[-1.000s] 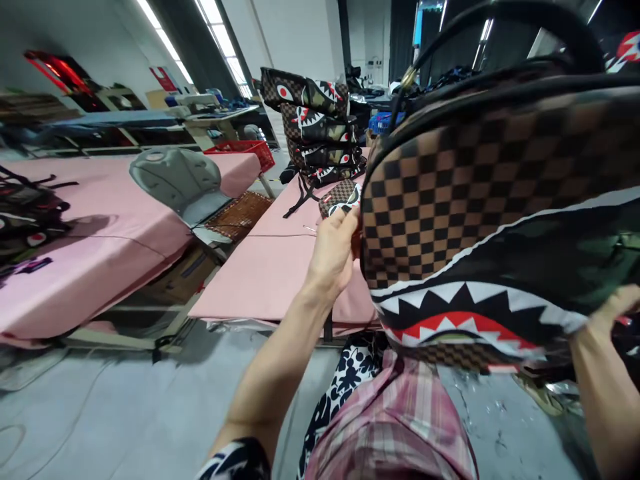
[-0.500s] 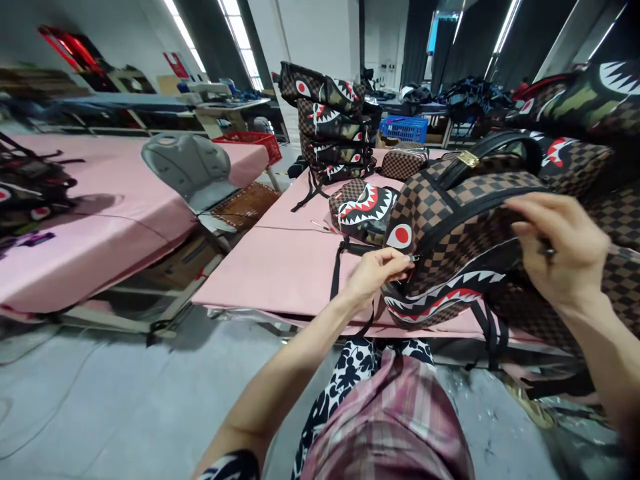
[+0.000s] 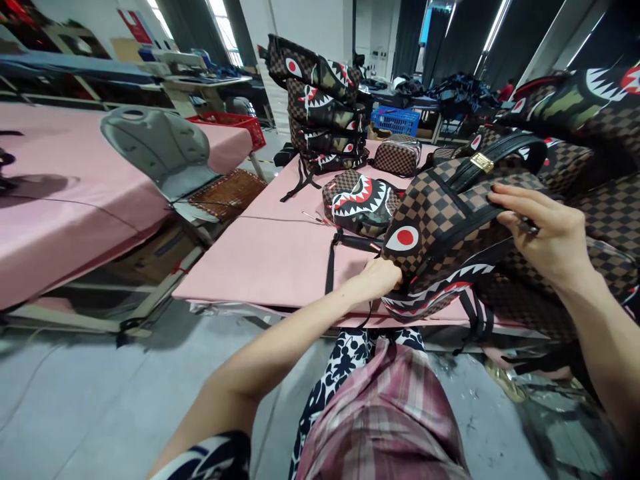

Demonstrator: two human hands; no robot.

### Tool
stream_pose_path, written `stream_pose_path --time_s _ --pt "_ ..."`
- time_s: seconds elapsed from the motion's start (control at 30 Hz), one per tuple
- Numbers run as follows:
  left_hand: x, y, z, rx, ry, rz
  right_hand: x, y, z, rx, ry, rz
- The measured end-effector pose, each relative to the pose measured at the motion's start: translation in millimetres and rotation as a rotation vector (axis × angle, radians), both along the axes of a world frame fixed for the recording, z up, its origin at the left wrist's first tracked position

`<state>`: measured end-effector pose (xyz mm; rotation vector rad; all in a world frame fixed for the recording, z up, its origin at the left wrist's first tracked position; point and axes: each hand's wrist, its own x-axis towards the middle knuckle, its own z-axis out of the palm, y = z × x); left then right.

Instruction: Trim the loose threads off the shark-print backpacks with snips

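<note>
A brown-and-black checkered backpack (image 3: 440, 207) with a printed eye and shark teeth leans on the pink table in front of me. My left hand (image 3: 383, 277) is closed at its lower left side, below the eye; the fingertips are hidden against the bag. My right hand (image 3: 547, 227) has its fingertips on the upper zip edge. Its curled fingers hold a small dark metal object (image 3: 530, 227), mostly hidden, whose kind I cannot make out. A black top handle with a gold buckle (image 3: 481, 162) arches above the bag.
Behind lies a smaller shark-mouth bag (image 3: 357, 203), near a stack of similar bags (image 3: 325, 113). More checkered bags (image 3: 605, 207) crowd the right. A grey chair (image 3: 160, 150) stands left, between the pink tables (image 3: 250, 260). A blue crate (image 3: 395, 121) is farther back.
My left hand has gone from pinching the zipper pull to a closed grip at the bag's lower side. The right hand has shifted slightly left along the upper edge. The view has turned a little.
</note>
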<state>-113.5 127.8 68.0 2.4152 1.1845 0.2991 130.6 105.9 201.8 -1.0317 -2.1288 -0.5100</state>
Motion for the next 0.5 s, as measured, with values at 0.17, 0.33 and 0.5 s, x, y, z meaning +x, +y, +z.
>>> stream_pose_path --time_s 0.17,0.33,0.5 --pt "6.4 -5.2 -0.9 -0.067 -0.065 0.065 3.1 -5.0 -1.4 0.004 0.018 0.003" --pt "6.7 -9.3 -6.8 -0.178 -0.201 0.143 6.5 -7.3 -2.0 0.003 0.018 0.016" --pt "2.4 -22.2 14.8 -0.365 -0.353 0.15 5.6 -8.9 -2.9 0.001 0.036 0.02"
